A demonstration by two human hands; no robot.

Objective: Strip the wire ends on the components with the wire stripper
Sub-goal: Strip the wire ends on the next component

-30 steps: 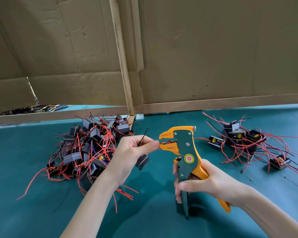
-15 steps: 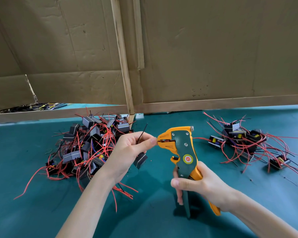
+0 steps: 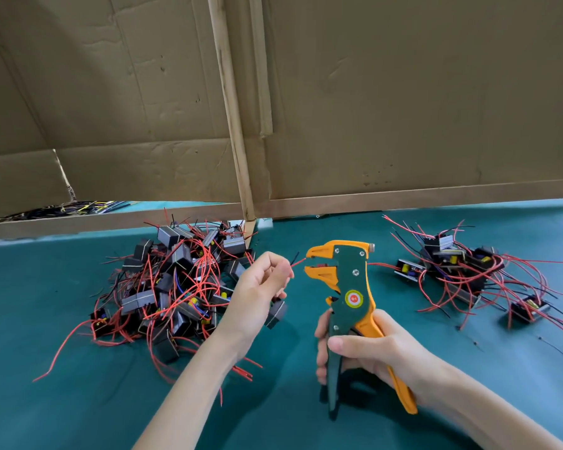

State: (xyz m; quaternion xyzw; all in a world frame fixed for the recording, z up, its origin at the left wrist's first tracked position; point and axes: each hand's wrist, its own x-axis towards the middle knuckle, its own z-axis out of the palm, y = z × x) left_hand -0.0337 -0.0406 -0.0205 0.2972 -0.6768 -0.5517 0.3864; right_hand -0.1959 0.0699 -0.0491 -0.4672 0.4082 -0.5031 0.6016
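Wire stripper (image 3: 351, 287), red-yellow round label

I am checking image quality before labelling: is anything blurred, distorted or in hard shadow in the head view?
Head view: the dangling component under the left hand is motion-blurred; the wire stripper in the right hand is sharp; wide-angle bending curves the cardboard wall; lighting is soft, with only faint shadows on the green table.

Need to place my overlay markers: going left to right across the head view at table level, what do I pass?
Large pile of wired components → left hand pinching a red wire → wire stripper held in right hand → smaller pile of wired components.
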